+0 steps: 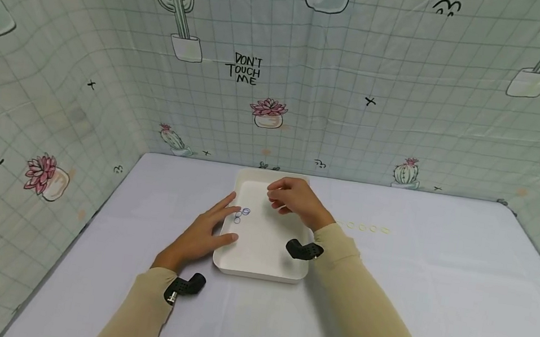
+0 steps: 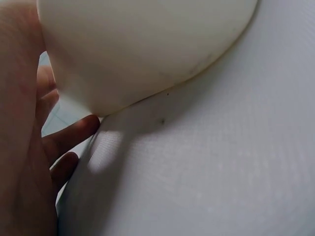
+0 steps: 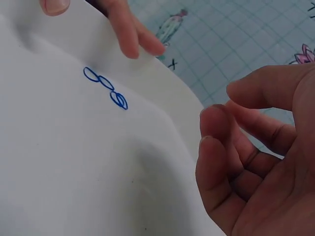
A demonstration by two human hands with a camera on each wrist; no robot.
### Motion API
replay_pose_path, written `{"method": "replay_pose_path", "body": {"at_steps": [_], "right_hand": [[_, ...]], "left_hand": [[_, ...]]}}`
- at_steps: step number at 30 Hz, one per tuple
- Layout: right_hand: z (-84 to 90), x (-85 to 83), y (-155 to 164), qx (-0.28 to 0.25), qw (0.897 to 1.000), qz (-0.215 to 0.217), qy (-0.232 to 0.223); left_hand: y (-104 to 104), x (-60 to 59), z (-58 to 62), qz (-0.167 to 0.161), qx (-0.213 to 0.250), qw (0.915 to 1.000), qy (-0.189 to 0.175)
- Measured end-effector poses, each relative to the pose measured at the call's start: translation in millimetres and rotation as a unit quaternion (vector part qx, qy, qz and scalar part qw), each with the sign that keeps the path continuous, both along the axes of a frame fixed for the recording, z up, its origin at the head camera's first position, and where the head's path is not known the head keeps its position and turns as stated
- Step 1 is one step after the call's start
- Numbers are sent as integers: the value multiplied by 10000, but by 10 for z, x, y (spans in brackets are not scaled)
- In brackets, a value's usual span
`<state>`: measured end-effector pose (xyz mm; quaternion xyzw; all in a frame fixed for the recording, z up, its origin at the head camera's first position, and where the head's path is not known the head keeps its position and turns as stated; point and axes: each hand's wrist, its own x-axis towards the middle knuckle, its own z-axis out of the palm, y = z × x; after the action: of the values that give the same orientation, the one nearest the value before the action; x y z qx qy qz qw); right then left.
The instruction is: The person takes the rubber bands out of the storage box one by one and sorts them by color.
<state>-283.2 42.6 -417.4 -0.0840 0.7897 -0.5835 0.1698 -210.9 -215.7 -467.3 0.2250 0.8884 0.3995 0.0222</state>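
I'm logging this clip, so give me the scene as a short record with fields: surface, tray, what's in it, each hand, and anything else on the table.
surface: pale table with cactus-print cloth walls around it
tray: white tray at table centre
contents: small blue rings lying linked on the tray floor
left hand: left hand rests on the tray's left rim, fingers straight, fingertips near the rings
right hand: right hand hovers over the tray's far end, fingers loosely curled, holding nothing
other: row of pale round discs on the table right of the tray
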Motion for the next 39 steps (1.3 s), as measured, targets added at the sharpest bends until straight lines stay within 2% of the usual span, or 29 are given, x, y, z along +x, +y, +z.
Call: {"method": "replay_pose_path", "body": {"at_steps": [7,16,19,23,28,34,39], "right_hand": [[-83,-39,-101,507,9985,-87,-209],[-124,-97,-224,1153,9933,-44,78],[-128,-82,-265,1497,9882,140,283],[-140,-47,-300,1992,9763,477,698],[-174,-67,-331,2131,9703,538,1006],[-191,-106,-388,2431,9606,713,1144],[-216,-98,-425,2832,9509,684,1046]], "left_hand": [[4,-11,-12,-10,-90,10000,9],[-3,-16,-9,-5,-164,9998,-72],[-5,-12,-2,24,-128,9999,-104],[-7,-19,-3,-5,-124,9999,-79],[-9,-42,-2,-36,-131,9999,-18],[-23,-45,-21,-54,-79,9999,67],[-15,-39,-39,-55,-53,10000,13]]}}
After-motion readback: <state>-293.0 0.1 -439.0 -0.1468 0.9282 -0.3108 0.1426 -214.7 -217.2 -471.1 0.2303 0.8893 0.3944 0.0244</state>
